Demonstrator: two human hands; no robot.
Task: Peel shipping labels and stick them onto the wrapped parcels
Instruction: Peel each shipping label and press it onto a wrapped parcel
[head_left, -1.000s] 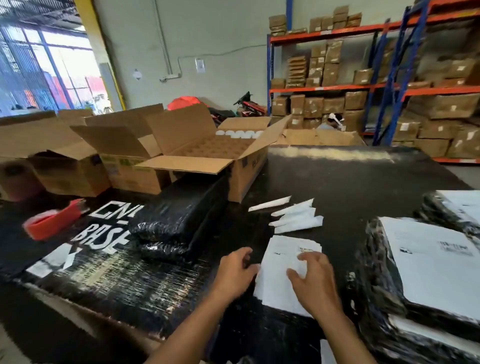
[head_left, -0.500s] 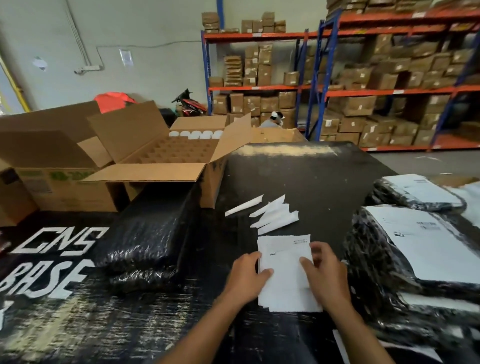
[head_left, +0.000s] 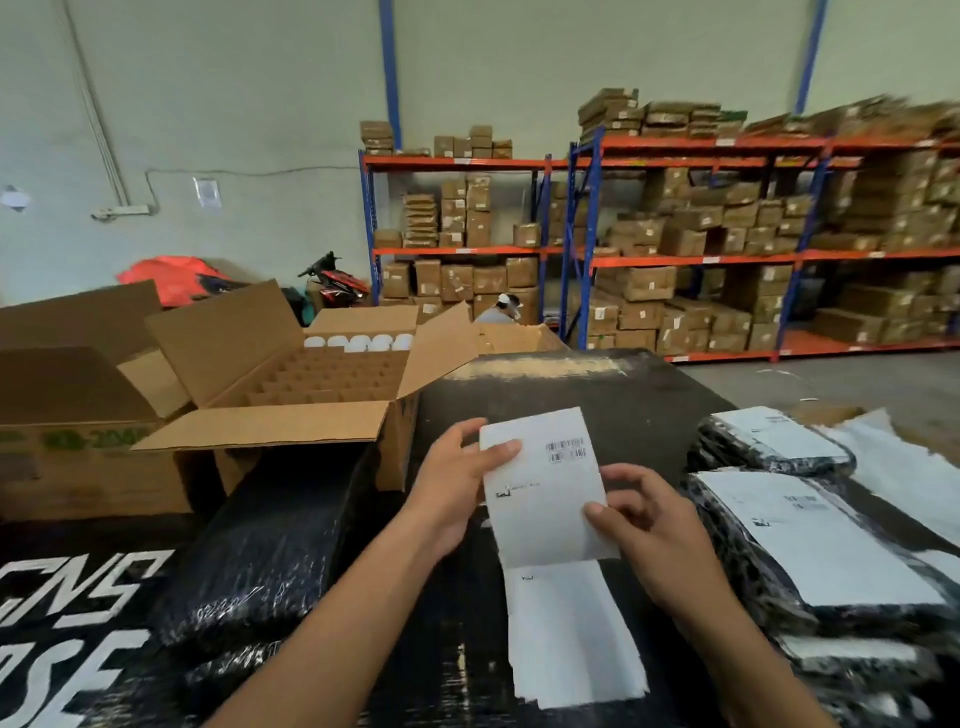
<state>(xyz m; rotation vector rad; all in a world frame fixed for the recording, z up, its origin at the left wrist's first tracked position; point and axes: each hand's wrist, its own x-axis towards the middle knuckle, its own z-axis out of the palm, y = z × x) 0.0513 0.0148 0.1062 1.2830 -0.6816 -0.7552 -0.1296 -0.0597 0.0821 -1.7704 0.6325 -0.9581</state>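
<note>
Both hands hold one label (head_left: 543, 483) up over the counter (head_left: 613, 395): the left hand (head_left: 457, 488) pinches its upper left corner, the right hand (head_left: 641, 525) its lower right edge, its long axis running away from the person. Beneath lies the label stack (head_left: 569, 631). Labelled parcels (head_left: 810, 551) pile to the right, nearer the right hand; the bare black parcels (head_left: 260, 561) lie left, nothing between. Beyond stands an open box (head_left: 291, 395).

White painted capitals "GNS" (head_left: 78, 587) readable on the black bench (head_left: 571, 395) at lower left, with "SE" from a cut-off word beneath. Green print on the cardboard box (head_left: 78, 441), perhaps "204", too blurred to confirm. Barcodes on the held shipping label (head_left: 545, 499), text illegible.
</note>
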